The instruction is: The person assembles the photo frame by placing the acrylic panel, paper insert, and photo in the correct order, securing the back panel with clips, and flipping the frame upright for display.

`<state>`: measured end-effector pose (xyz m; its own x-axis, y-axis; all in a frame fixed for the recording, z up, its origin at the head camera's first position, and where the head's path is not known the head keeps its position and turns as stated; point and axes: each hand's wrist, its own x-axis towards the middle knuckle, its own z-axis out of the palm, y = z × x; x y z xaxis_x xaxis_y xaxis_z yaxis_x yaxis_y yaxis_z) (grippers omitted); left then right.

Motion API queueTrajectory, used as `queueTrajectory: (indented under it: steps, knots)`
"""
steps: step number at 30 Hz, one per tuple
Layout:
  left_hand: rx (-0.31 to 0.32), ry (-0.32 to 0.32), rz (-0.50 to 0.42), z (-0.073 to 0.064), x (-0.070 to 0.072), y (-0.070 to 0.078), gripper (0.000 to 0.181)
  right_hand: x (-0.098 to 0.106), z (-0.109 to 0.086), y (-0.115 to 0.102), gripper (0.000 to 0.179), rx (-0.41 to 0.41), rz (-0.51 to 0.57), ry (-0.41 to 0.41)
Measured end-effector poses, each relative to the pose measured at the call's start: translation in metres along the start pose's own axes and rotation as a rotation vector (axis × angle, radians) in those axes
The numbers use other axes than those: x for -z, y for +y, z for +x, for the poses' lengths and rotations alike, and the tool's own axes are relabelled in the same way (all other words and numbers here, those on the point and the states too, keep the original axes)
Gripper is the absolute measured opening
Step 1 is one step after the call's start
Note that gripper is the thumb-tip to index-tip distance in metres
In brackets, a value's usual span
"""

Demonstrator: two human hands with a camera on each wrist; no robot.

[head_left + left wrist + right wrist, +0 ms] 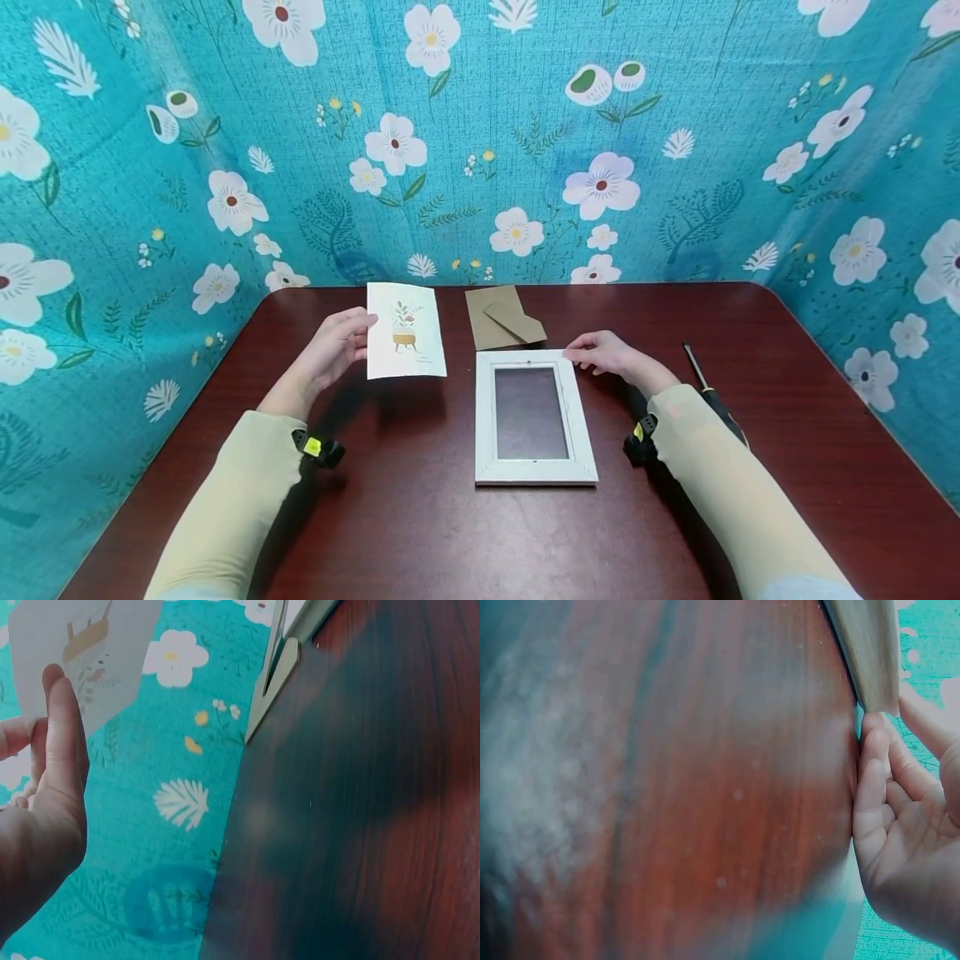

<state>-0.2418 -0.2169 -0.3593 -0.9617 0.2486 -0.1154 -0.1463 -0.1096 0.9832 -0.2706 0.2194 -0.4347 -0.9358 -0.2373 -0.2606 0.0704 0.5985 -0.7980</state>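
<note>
At the left, my left hand (341,346) pinches the left edge of a white picture print (420,321), thumb in front, holding it up over the table. A potted plant on a small stool is drawn on the print, which also shows tilted in the left wrist view. A white picture frame (486,417) lies flat in the middle, with a dark pane in its opening. My right hand (603,354) grips the frame's upper right corner. In the right wrist view, the thumb and fingertips (876,724) meet at that corner.
Behind the frame lies a brown backing board (487,312) with its stand flap (513,321) sticking out. A screwdriver (716,400) lies at the right, beside the right forearm. The dark red wooden table (420,533) ends at a turquoise flowered cloth (465,108).
</note>
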Motion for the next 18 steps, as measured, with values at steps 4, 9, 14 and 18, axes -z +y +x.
queueTrajectory:
  steps: [4,9,14,18]
  knots:
    - [-0.022,-0.034,-0.002,-0.001,-0.01,0.002,0.013,0.0,0.002,0.002,0.038,0.0,0.003,-0.001]
    - [-0.035,-0.063,0.005,-0.003,-0.024,0.004,0.011,0.001,0.002,0.002,0.038,-0.001,0.004,-0.001]
    - [-0.044,-0.066,0.012,-0.001,-0.034,0.002,0.012,0.0,0.001,0.001,0.037,-0.007,0.012,0.005]
    - [-0.05,-0.062,0.039,-0.001,-0.042,0.002,0.024,0.0,0.001,0.0,0.037,-0.012,0.012,0.008]
